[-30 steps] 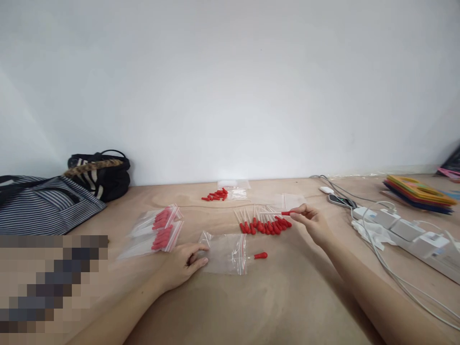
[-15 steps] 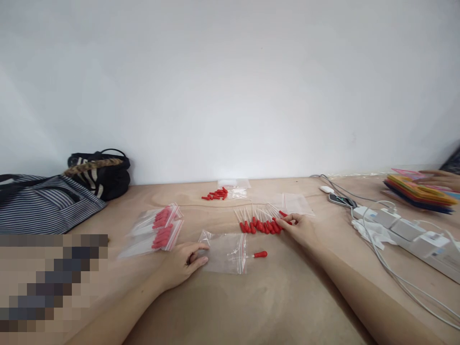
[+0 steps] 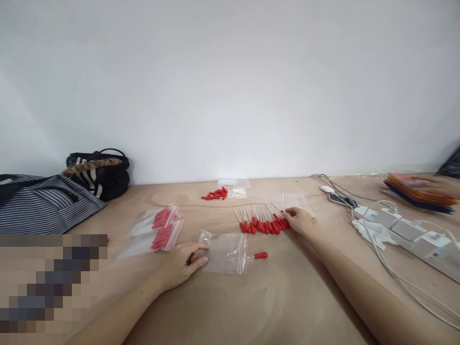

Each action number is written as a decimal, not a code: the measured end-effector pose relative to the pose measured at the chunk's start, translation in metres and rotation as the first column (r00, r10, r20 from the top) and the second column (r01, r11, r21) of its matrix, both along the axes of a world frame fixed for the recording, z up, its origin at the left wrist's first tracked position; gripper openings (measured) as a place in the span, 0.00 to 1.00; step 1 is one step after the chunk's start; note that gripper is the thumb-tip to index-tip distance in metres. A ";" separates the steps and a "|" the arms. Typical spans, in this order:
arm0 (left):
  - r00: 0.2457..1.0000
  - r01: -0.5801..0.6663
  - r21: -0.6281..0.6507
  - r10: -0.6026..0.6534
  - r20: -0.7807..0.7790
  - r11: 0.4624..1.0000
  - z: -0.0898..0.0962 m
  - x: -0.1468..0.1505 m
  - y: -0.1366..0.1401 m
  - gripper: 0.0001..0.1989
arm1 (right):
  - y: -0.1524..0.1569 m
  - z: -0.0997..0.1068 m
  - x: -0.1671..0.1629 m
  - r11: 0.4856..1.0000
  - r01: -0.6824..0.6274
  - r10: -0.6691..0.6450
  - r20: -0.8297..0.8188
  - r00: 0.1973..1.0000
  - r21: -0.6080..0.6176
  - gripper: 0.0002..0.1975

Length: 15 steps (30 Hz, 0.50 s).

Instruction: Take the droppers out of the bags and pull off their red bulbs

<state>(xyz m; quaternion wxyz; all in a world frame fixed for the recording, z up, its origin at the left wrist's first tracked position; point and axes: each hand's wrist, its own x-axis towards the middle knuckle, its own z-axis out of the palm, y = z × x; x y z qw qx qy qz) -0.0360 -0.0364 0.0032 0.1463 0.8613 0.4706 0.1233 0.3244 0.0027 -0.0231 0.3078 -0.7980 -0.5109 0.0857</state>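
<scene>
A flat clear zip bag (image 3: 224, 256) lies in front of me, its red-lined zip side facing right. My left hand (image 3: 185, 261) is at the bag's left edge, fingers curled and thumb lying against the plastic. One dropper with a red rubber bulb (image 3: 261, 255) pokes its clear tube into the bag's right end. Beyond it is a row of red-bulbed droppers (image 3: 260, 224), tubes pointing away from me. My right hand (image 3: 300, 220) has its fingertips closed on a dropper (image 3: 285, 216) at the row's right end; the fingers partly hide it.
Two filled zip bags (image 3: 163, 235) lie at left, and loose red bulbs (image 3: 215, 194) beside clear tubes (image 3: 239, 193) at the back. A power strip (image 3: 417, 235) with white cables sits right, near another person's hand (image 3: 438, 185) on coloured sheets (image 3: 417, 194). Bags (image 3: 98, 175) stand far left.
My right hand has shifted slightly right along the dropper row, and more red bulbs show at that end. The left hand stays put. The other person's hand has moved over the sheets.
</scene>
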 end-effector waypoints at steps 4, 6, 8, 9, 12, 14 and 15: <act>1.000 0.004 0.000 -0.004 -0.004 1.000 0.000 -0.001 0.000 0.17 | -0.013 0.011 0.000 1.000 0.004 -0.004 -0.022 1.000 -0.015 0.13; 1.000 0.006 0.003 -0.006 -0.010 1.000 -0.001 -0.001 0.001 0.17 | -0.021 0.014 -0.001 0.999 -0.016 0.015 -0.034 0.999 -0.031 0.11; 1.000 0.005 0.006 -0.005 -0.015 1.000 -0.001 0.000 0.001 0.17 | -0.028 0.015 -0.001 0.998 -0.045 0.042 -0.048 0.998 -0.055 0.11; 1.000 0.004 0.009 -0.004 -0.013 1.000 -0.001 0.000 0.001 0.17 | -0.030 0.016 -0.001 0.996 -0.059 0.055 -0.055 0.997 -0.066 0.11; 1.000 0.001 0.007 -0.001 -0.002 1.000 0.000 0.000 0.001 0.17 | -0.033 0.017 -0.002 0.995 -0.074 0.071 -0.051 0.996 -0.068 0.12; 1.000 -0.002 0.002 0.002 0.002 1.000 0.001 0.001 0.000 0.17 | -0.034 0.020 -0.004 0.996 -0.085 0.084 -0.034 0.996 -0.006 0.12; 1.000 -0.005 -0.002 0.005 0.000 1.000 0.001 0.001 0.000 0.17 | -0.035 0.021 -0.007 0.991 -0.127 0.128 -0.030 0.991 0.046 0.13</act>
